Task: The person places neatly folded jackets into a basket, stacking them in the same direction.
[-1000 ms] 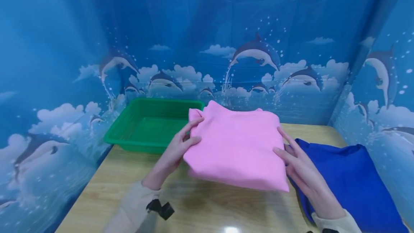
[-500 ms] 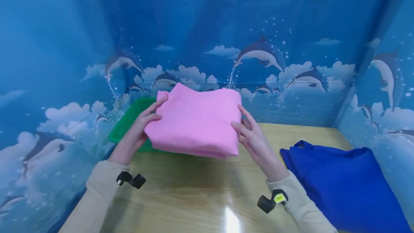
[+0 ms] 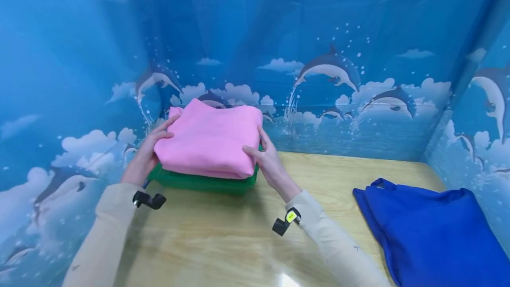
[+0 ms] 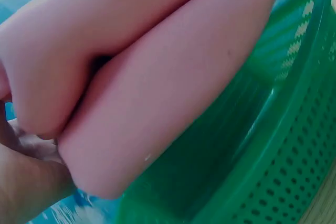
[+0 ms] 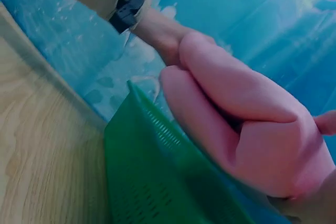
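Note:
A thick folded pink cloth (image 3: 211, 141) is held in the air over a green plastic basket (image 3: 203, 184). My left hand (image 3: 148, 150) grips its left side, with the fingertips on top. On the right side, my right hand (image 3: 271, 160) pinches the cloth, thumb and fingertips showing on it. The left wrist view has the folded layers of the pink cloth (image 4: 157, 87) above the inside of the basket (image 4: 291, 156). Seen from the right wrist, the cloth (image 5: 273, 150) hangs just above the basket rim. In the head view, the cloth hides most of the basket's inside.
A folded blue cloth (image 3: 434, 234) lies at the right of the wooden table (image 3: 207, 234). Behind the table and along its sides hangs a blue curtain (image 3: 247, 34) printed with dolphins. The basket stands at the table's back left, near the curtain.
Both hands have carried the pink cloth leftward and farther back, from beside the basket to above it. The blue cloth has stayed on the table.

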A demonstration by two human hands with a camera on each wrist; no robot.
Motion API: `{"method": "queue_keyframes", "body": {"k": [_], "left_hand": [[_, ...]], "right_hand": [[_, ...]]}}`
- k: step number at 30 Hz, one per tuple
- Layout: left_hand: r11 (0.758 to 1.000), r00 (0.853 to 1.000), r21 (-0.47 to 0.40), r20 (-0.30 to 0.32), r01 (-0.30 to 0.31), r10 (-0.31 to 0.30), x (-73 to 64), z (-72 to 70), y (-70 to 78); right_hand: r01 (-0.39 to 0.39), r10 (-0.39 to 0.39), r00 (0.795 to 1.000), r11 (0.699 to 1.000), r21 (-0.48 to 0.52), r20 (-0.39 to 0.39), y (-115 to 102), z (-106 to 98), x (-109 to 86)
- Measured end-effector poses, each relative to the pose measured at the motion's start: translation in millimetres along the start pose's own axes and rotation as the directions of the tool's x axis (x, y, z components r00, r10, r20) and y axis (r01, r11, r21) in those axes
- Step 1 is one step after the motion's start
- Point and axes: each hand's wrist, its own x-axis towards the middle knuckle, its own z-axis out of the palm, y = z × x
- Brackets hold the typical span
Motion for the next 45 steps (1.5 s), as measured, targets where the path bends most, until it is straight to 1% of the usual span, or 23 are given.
{"method": "queue_keyframes", "body": {"k": [4,9,11,16,20,23,25,27,30,31,33,35,36,37,38,39,40,42,43,44,45], "left_hand": [[0.999,0.999,-0.011,-0.034,0.039,-0.039,9.0,-12.5,-12.6],[0.999,0.999,-0.004,-0.016,0.045,-0.045,21.1,-22.5,-29.9],[0.999,0.999,0.007,-0.012,0.048,-0.048,22.9,-25.2,-36.0],[0.996,0.997,0.051,-0.018,0.071,-0.071,25.8,-30.8,-48.6],[0.993,0.996,0.086,-0.013,0.084,-0.083,27.7,-35.4,-59.7],[0.991,0.996,0.098,-0.012,0.089,-0.088,28.2,-38.9,-65.3],[0.99,0.995,0.106,-0.017,0.098,-0.096,28.7,-40.6,-67.1],[0.984,0.994,0.138,-0.029,0.109,-0.106,29.7,-41.3,-68.0],[0.969,0.992,0.213,-0.042,0.128,-0.122,31.8,-41.6,-69.8],[0.961,0.991,0.242,-0.051,0.134,-0.125,32.5,-41.4,-70.4],[0.943,0.989,0.302,-0.072,0.142,-0.126,34.0,-40.7,-71.7],[0.919,0.987,0.364,-0.098,0.154,-0.127,35.4,-39.8,-72.9],[0.905,0.986,0.394,-0.112,0.162,-0.128,36.2,-39.6,-73.4],[0.882,0.985,0.44,-0.118,0.168,-0.129,36.8,-39.5,-73.9],[0.854,0.985,0.491,-0.116,0.169,-0.128,37.5,-39.4,-74.5],[0.822,0.986,0.544,-0.109,0.167,-0.128,38.2,-39.3,-75.0],[0.787,0.987,0.595,-0.098,0.161,-0.127,39.2,-39.5,-75.8],[0.692,0.991,0.711,-0.065,0.127,-0.116,41.1,-40.1,-77.6],[0.639,0.994,0.763,-0.043,0.1,-0.104,42.1,-40.3,-78.5],[0.59,0.996,0.804,-0.022,0.071,-0.09,43.4,-40.8,-79.6],[0.539,0.997,0.841,-0.005,0.044,-0.073,44.4,-41.1,-80.4]], "right_hand": [[-0.008,0.008,1.0,0.995,-0.097,0.003,19,7,12.6],[-0.044,0.044,0.999,0.986,-0.164,-0.007,37,10,23.0],[-0.057,0.057,0.998,0.982,-0.182,-0.008,42,11,23.9],[-0.07,0.071,0.997,0.968,-0.24,-0.004,48,15,24.0],[-0.105,0.111,0.994,0.959,-0.261,0.009,51,17,25.4],[-0.127,0.14,0.99,0.952,-0.278,0.025,52,19,26.6],[-0.133,0.154,0.987,0.941,-0.31,0.044,53,20,27.4],[-0.135,0.168,0.983,0.926,-0.353,0.067,53,22,27.8],[-0.133,0.196,0.975,0.889,-0.438,0.101,53,23,27.8],[-0.129,0.203,0.973,0.872,-0.471,0.108,52,24,27.5],[-0.112,0.205,0.972,0.83,-0.546,0.113,53,26,26.8],[-0.081,0.194,0.975,0.772,-0.631,0.112,54,29,26.5],[-0.06,0.185,0.976,0.732,-0.678,0.113,54,30,26.3],[-0.03,0.169,0.978,0.684,-0.729,0.119,54,32,26.0],[0.007,0.156,0.979,0.618,-0.786,0.132,55,33,26.0],[0.038,0.152,0.977,0.555,-0.831,0.146,55,34,25.7],[0.072,0.153,0.974,0.485,-0.872,0.166,56,35,25.3],[0.131,0.172,0.964,0.355,-0.926,0.202,56,38,24.4],[0.156,0.186,0.958,0.302,-0.94,0.218,56,39,24.2],[0.171,0.206,0.952,0.259,-0.951,0.227,56,40,23.8],[0.174,0.231,0.946,0.236,-0.956,0.229,55,40,23.5]]}}
